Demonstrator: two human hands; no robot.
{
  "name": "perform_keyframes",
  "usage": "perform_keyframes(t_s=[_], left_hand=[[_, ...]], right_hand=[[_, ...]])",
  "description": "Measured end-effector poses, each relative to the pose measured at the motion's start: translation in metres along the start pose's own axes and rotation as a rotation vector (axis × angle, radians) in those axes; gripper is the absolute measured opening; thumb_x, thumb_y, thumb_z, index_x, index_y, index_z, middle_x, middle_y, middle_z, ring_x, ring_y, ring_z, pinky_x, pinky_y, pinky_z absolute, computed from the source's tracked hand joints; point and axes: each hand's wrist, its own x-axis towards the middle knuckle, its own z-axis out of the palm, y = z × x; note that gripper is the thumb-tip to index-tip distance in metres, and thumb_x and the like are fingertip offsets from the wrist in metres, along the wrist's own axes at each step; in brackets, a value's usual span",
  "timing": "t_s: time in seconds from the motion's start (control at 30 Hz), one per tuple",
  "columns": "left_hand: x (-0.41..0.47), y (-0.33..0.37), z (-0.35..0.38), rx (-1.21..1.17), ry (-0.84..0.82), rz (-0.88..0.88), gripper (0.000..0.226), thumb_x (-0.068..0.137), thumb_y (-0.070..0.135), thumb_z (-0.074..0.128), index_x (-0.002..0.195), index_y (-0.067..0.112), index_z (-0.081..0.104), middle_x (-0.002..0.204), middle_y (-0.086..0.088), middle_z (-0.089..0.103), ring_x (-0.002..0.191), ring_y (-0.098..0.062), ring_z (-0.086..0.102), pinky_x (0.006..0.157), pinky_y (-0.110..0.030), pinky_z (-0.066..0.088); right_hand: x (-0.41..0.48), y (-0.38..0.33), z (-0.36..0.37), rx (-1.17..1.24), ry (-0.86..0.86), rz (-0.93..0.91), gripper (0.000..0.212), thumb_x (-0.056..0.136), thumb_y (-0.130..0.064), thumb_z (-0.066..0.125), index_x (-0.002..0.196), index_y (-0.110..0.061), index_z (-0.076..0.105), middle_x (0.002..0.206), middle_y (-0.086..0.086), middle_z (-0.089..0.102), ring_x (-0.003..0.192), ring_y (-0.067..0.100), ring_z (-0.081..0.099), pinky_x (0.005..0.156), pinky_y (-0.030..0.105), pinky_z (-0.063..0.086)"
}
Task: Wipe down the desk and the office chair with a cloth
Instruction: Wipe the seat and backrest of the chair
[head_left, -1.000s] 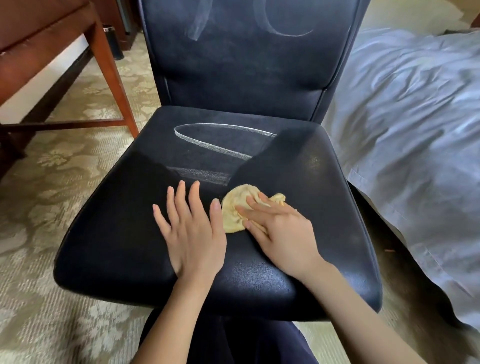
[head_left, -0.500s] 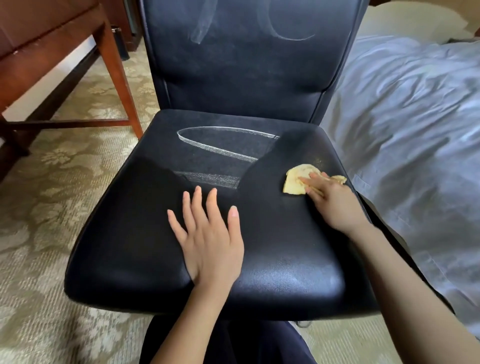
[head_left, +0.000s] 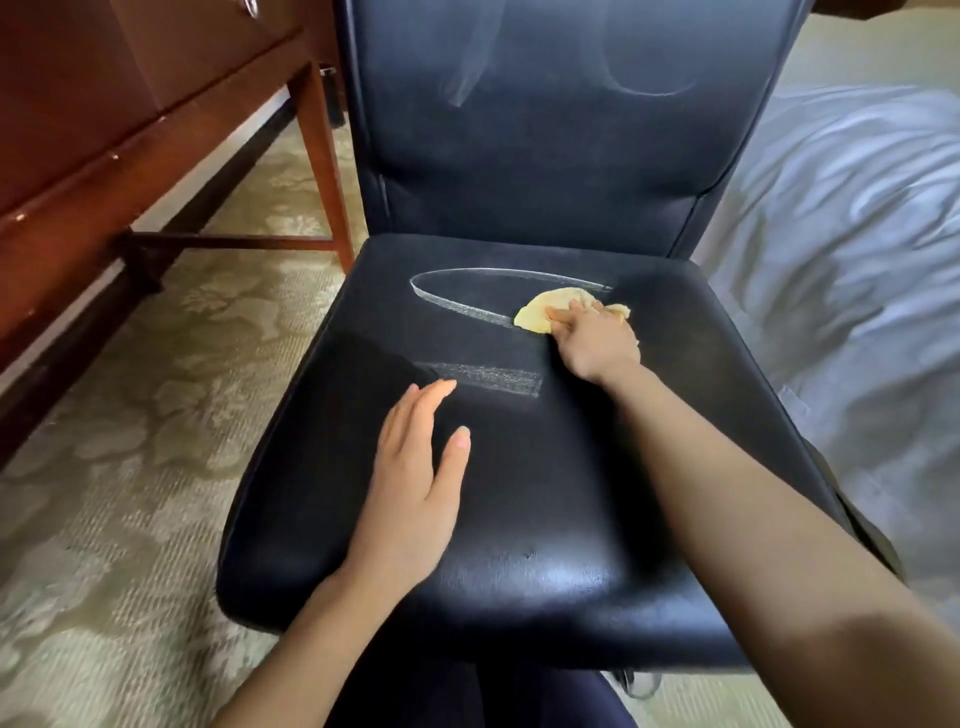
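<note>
**A:** Patterned carpet (head_left: 130, 415) underfoot, a bed (head_left: 857, 234) off to one side, and we're looking straight down at a black office chair (head_left: 545, 156). Where are the hands?

**B:** Right hand (head_left: 597, 343) is reaching out to the far right part of the seat (head_left: 571, 519), fingers laid over a crumpled yellow cloth (head_left: 537, 314), pressing it onto the leather. No clenching, just pushing down.

**A:** And the other one?

**B:** Left hand (head_left: 415, 478) lies flat and relaxed on the middle of the seat, fingers straight, thumb out, holding nothing, well apart from the cloth.

**A:** What's the cloth up against?

**B:** It sits on the right-hand end of a white oval mark (head_left: 457, 304) drawn across the back of the seat. A pale smudged band (head_left: 488, 373) lies between the two hands, and the left fingertips reach its left end.

**A:** Further out?

**B:** More white marks up on the chair's back. Wooden desk (head_left: 104, 130) stands to the left, one leg just beside the seat's corner. The bed, with its rumpled white sheet, is on the right.
</note>
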Motion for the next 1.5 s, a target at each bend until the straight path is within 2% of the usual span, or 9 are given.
perform_keyframes(t_s=[0.13, 0.23, 0.43, 0.53, 0.67, 0.87, 1.0, 1.2, 1.5], left_hand=[[0.03, -0.024, -0.028, 0.327, 0.024, 0.063, 0.042, 0.097, 0.014, 0.046, 0.139, 0.009, 0.042, 0.143, 0.003, 0.038, 0.141, -0.017, 0.022, 0.118, -0.04, 0.012], [0.047, -0.036, -0.037, 0.501, -0.006, 0.047, 0.043, 0.098, 0.016, 0.043, 0.14, 0.007, 0.04, 0.148, -0.008, 0.037, 0.143, -0.024, 0.021, 0.118, -0.04, 0.007], [0.054, -0.052, -0.038, 0.556, -0.074, 0.008, 0.052, 0.099, 0.031, 0.037, 0.148, 0.013, 0.027, 0.156, -0.005, 0.022, 0.147, -0.019, 0.007, 0.119, -0.037, 0.0], [0.053, -0.056, -0.035, 0.567, -0.049, -0.01, 0.056, 0.098, 0.035, 0.036, 0.148, 0.012, 0.025, 0.157, -0.007, 0.02, 0.146, -0.019, 0.007, 0.119, -0.034, 0.003], [0.048, -0.056, -0.032, 0.589, 0.004, -0.01, 0.058, 0.097, 0.039, 0.032, 0.148, 0.014, 0.024, 0.157, -0.007, 0.02, 0.147, -0.019, 0.007, 0.118, -0.03, 0.0], [0.038, -0.051, -0.021, 0.624, 0.074, -0.03, 0.054, 0.099, 0.035, 0.028, 0.149, 0.015, 0.023, 0.157, -0.007, 0.021, 0.147, -0.021, 0.005, 0.117, -0.035, -0.006], [0.026, -0.043, -0.009, 0.663, 0.091, -0.067, 0.055, 0.098, 0.034, 0.023, 0.15, 0.016, 0.021, 0.157, -0.008, 0.02, 0.147, -0.023, 0.0, 0.116, -0.041, -0.009], [0.005, -0.016, 0.013, 0.597, 0.12, -0.098, 0.068, 0.086, 0.039, 0.021, 0.149, 0.015, 0.024, 0.157, -0.011, 0.017, 0.147, -0.025, 0.0, 0.116, -0.039, -0.011], [-0.021, 0.017, 0.041, 0.214, 0.095, -0.163, 0.075, 0.078, 0.045, 0.03, 0.148, 0.025, 0.019, 0.159, 0.005, 0.009, 0.145, -0.008, -0.013, 0.111, -0.023, -0.022]], right_hand=[[-0.027, -0.038, 0.016, 0.023, 0.044, -0.164, 0.035, 0.099, -0.031, 0.036, 0.131, -0.031, 0.051, 0.143, 0.006, 0.039, 0.124, 0.033, 0.04, 0.098, 0.043, 0.039], [-0.06, -0.049, 0.024, 0.054, 0.063, -0.321, 0.034, 0.098, -0.03, 0.036, 0.128, -0.036, 0.05, 0.137, 0.0, 0.042, 0.114, 0.033, 0.043, 0.087, 0.045, 0.046], [-0.124, -0.031, 0.02, 0.199, 0.038, -0.552, 0.029, 0.096, -0.026, 0.05, 0.122, -0.034, 0.061, 0.138, -0.012, 0.051, 0.131, 0.02, 0.043, 0.098, 0.045, 0.042], [-0.148, -0.019, 0.019, 0.249, 0.061, -0.523, 0.027, 0.094, -0.031, 0.054, 0.118, -0.036, 0.064, 0.133, -0.015, 0.054, 0.131, 0.01, 0.044, 0.103, 0.037, 0.041], [-0.172, -0.001, 0.019, 0.239, 0.17, -0.507, 0.027, 0.089, -0.027, 0.061, 0.113, -0.034, 0.068, 0.128, -0.015, 0.058, 0.125, 0.009, 0.05, 0.098, 0.033, 0.044], [-0.169, 0.044, 0.014, 0.195, 0.353, -0.324, 0.033, 0.08, -0.007, 0.072, 0.108, -0.023, 0.071, 0.119, 0.0, 0.066, 0.108, 0.029, 0.059, 0.091, 0.046, 0.048], [-0.134, 0.063, 0.003, 0.154, 0.396, -0.179, 0.027, 0.083, -0.006, 0.069, 0.107, -0.016, 0.072, 0.117, 0.01, 0.066, 0.103, 0.038, 0.059, 0.087, 0.05, 0.049], [-0.056, 0.06, -0.002, 0.02, 0.202, 0.082, 0.034, 0.097, -0.031, 0.045, 0.127, -0.021, 0.058, 0.129, 0.011, 0.057, 0.126, 0.03, 0.039, 0.098, 0.043, 0.037], [-0.008, -0.009, 0.008, -0.082, 0.056, 0.008, 0.037, 0.1, -0.028, 0.032, 0.134, -0.03, 0.046, 0.149, 0.001, 0.032, 0.134, 0.037, 0.024, 0.106, 0.046, 0.023]])
